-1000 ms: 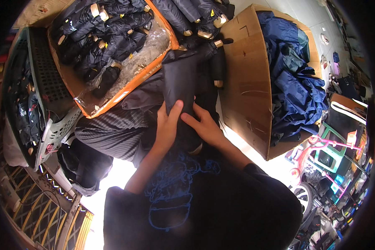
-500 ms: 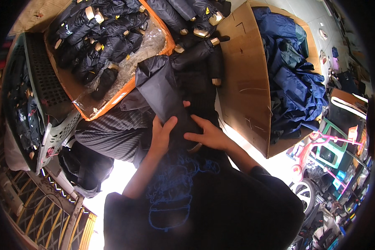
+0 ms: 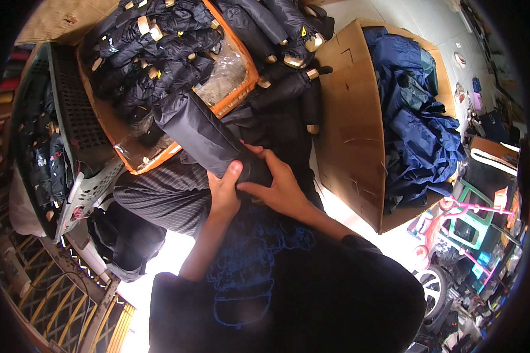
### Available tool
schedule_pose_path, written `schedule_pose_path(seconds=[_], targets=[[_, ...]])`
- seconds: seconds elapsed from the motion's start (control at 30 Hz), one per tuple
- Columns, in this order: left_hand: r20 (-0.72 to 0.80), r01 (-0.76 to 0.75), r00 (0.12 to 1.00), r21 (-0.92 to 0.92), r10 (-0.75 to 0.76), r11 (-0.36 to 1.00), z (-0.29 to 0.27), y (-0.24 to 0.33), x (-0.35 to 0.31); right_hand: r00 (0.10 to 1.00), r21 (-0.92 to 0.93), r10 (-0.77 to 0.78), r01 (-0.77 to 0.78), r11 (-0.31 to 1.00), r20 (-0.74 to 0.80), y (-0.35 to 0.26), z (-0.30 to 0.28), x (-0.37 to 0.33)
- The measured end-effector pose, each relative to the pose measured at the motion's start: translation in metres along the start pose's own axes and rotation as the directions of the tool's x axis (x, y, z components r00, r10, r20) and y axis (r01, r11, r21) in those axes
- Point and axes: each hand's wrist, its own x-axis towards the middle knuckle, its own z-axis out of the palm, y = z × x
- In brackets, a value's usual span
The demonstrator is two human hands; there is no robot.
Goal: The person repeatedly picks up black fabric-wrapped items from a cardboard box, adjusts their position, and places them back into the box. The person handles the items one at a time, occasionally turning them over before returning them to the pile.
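Note:
Across my lap lies a black folding umbrella [image 3: 197, 132], its smooth cloth flattened into a long roll that points up and to the left. My left hand [image 3: 224, 193] grips its near end from the left, thumb pressed on top. From the other side my right hand [image 3: 281, 189] wraps round the same end, its thumb near the left one and fingers over the far edge. The umbrella's near tip is hidden by my hands. Beyond it, an orange-edged carton [image 3: 237, 97] holds several black rolled umbrellas [image 3: 176, 76] with pale wooden-looking ends.
More black rolled umbrellas [image 3: 282, 88] lie between the carton and a tall cardboard box [image 3: 350, 135] of crumpled navy cloth [image 3: 418, 129]. At the left stands a grey plastic crate [image 3: 94, 191]. A pink scooter [image 3: 439, 226] and clutter fill the far right.
The umbrella's far end has swung left, over the carton's edge, and its roll looks narrower and tighter. My right hand has closed in round the near end, closer to the left.

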Motion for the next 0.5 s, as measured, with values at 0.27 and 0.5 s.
schedule_pose_path(seconds=[0.27,0.5], targets=[[-0.052,-0.056,0.997,-0.08,0.051,0.995,0.005,0.041,0.019,0.817,0.242,0.442,-0.545,0.803,0.371,0.003,-0.006,0.001],[-0.039,-0.071,0.997,0.005,0.071,0.997,0.005,0.025,0.008,0.912,0.259,0.274,-0.356,0.898,0.304,0.012,0.009,0.002]])
